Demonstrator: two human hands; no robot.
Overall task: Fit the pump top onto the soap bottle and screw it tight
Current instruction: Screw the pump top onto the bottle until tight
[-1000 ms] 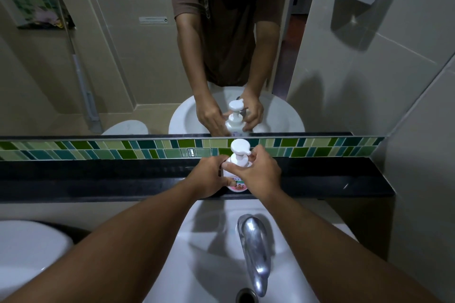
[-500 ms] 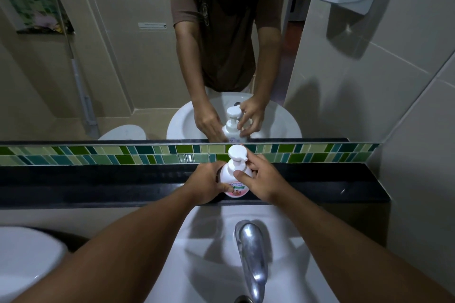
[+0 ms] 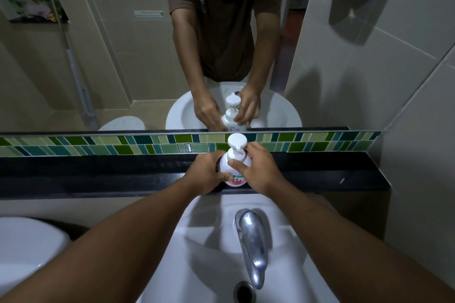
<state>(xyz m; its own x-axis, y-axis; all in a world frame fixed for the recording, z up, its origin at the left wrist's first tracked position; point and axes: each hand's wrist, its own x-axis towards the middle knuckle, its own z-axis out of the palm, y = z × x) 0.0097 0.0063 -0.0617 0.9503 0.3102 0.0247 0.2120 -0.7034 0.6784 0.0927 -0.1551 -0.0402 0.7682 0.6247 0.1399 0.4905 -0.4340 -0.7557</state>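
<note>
With the bottle [image 3: 232, 174] upright on the black ledge [image 3: 98, 174], left hand [image 3: 209, 174] clamped round its body and right hand [image 3: 258, 170] pinching the pump [image 3: 236, 142] collar, a crooked start could have cross-threaded it or tipped it into the sink [image 3: 209, 241].

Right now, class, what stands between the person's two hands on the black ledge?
The soap bottle, with its pump top on, seen in the head view.
</note>
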